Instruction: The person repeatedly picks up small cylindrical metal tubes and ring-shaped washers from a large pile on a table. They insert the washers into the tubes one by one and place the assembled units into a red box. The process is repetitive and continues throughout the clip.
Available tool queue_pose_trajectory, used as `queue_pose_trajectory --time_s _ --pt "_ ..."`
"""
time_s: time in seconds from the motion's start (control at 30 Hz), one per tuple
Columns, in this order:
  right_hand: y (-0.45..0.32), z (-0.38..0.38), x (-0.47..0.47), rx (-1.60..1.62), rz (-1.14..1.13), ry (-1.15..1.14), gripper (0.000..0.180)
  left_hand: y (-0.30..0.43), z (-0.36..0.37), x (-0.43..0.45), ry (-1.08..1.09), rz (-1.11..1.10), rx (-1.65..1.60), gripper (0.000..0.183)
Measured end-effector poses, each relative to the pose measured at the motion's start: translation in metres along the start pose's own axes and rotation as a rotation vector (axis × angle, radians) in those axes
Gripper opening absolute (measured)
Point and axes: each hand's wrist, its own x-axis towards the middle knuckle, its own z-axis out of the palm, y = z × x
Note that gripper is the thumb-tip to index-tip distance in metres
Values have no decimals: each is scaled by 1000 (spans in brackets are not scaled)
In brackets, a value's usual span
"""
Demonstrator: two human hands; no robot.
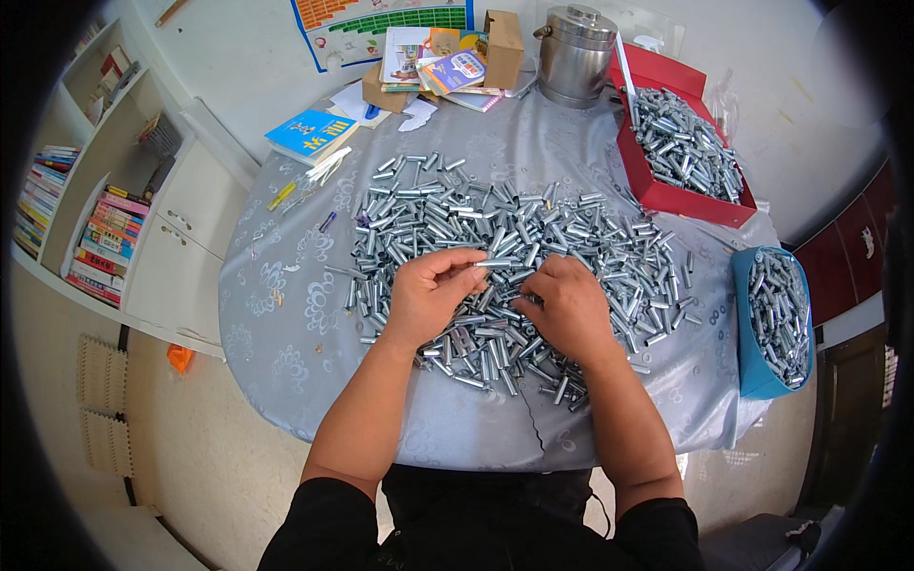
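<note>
My left hand [435, 289] pinches a short metal sleeve [498, 264] between thumb and fingers, and the sleeve points right. Close by on the right, my right hand [568, 303] reaches down into the pile of metal sleeves and bolts [428, 221], fingers bent together. Its fingertips are partly hidden among the parts, so whether it grips one is unclear. The pile spreads over the middle of a round table [257, 364] under a silvery patterned cloth. Loose washers [717, 314] lie toward its right side.
A red box [646, 182] full of metal parts stands back right, with a blue container [750, 357] of similar parts at the right edge. Behind are a steel pot [577, 61], books [453, 71] and a blue book [312, 134]. A marker [328, 222] lies left.
</note>
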Motion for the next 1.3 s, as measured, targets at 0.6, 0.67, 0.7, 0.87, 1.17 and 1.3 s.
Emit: queue_pose_trajectory --time_s 0.6,0.67,0.7,0.87,1.17,1.3 --pt "-5 9 -6 718 486 270 7 -2 2 0 -6 -6 7 19" --pt "-9 12 -6 764 476 287 8 -3 2 0 -8 4 13 19" --pt "-10 13 -6 765 465 297 8 -3 2 0 -8 9 17 19" --pt "-11 19 -7 891 475 291 9 -2 2 -1 -31 -5 -2 19" --pt "-9 13 -5 1140 541 184 7 -2 1 -1 -52 -15 -29 20" --pt "-8 10 -4 1186 564 162 7 -3 0 -1 -61 -4 -37 19"
